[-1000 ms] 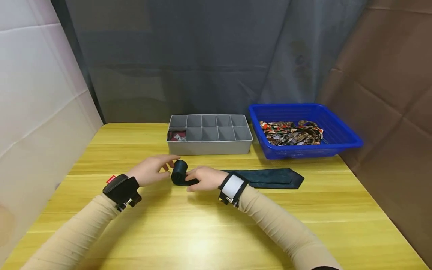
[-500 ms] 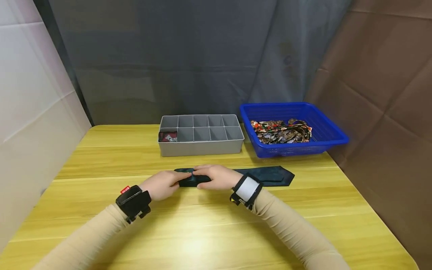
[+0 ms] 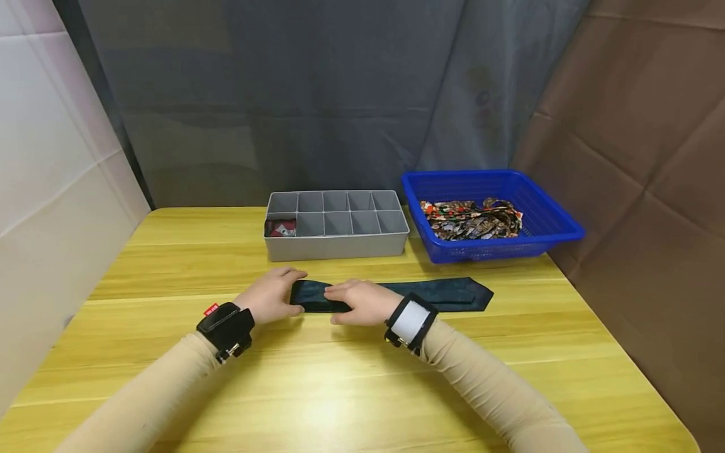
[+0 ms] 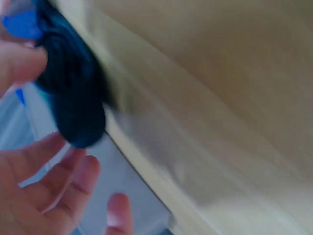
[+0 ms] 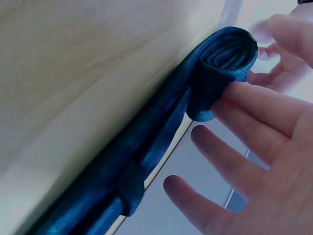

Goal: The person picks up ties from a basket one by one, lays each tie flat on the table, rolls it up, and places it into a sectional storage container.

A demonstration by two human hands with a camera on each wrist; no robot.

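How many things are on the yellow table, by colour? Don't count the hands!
Dark teal satin necktie, partly rolled: 1
Grey plastic divided organizer box: 1
Blue plastic basket: 1
Multicoloured patterned ties pile in the basket: 1
Red patterned rolled tie in the organizer: 1
Total: 5

Yellow wood-grain tabletop (image 3: 340,384), planks running left to right. Back edge meets a dark grey curtain; left edge runs along a white panel, right edge along a brown one.

Directly on it:
- Grey divided organiser box (image 3: 337,226), near the back edge, about midway along it. Two rows of compartments.
- Blue plastic basket (image 3: 491,214), just beside the box, toward the back right corner.
- Dark teal tie (image 3: 442,293), flat across the middle, pointed end toward the right edge, left end rolled up.
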